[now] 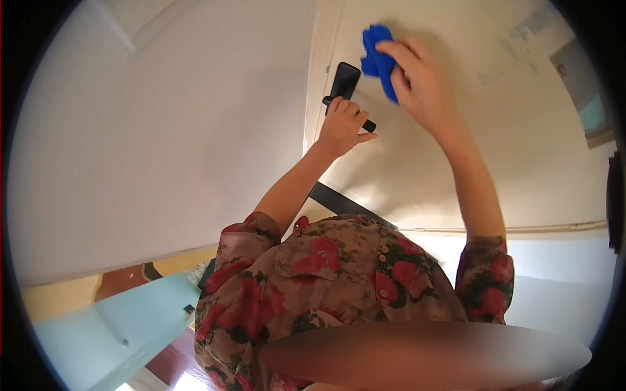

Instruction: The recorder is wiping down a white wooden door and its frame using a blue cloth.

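Note:
My left hand (345, 122) is wrapped around a black lever door handle (370, 126), whose ends stick out past my fingers. The handle's long black backplate (347, 78) is fixed near the edge of a cream door (420, 181). A crumpled blue cloth (377, 54) is pinched in my right hand (415, 73), against or just off the door's surface, right of the backplate. How firmly the cloth touches the door cannot be seen. Part of the handle is hidden beneath my left hand.
A broad white surface (161, 146) fills the left side, meeting the door's edge. At lower left is a pale blue panel (122, 313) with small dark fittings. A dark strip (342, 200) runs below my left forearm. A dark object (614, 203) stands at the right rim.

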